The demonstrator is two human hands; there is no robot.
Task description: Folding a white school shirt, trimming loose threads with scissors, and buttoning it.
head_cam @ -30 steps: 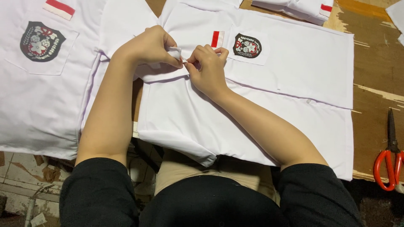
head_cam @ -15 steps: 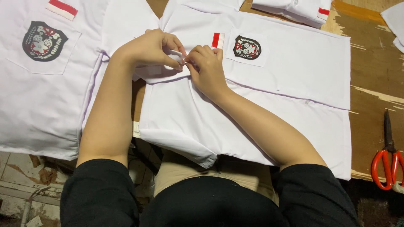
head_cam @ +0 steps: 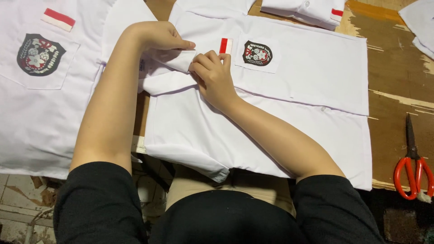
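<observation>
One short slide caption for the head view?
Both hands, left hand and right hand, pinch a white shirt near its collar.

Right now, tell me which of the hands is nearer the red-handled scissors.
Right. The right hand rests on the white shirt near its collar, with the scissors far off toward that side on the wooden table. The left hand lies farther away, beyond the right.
</observation>
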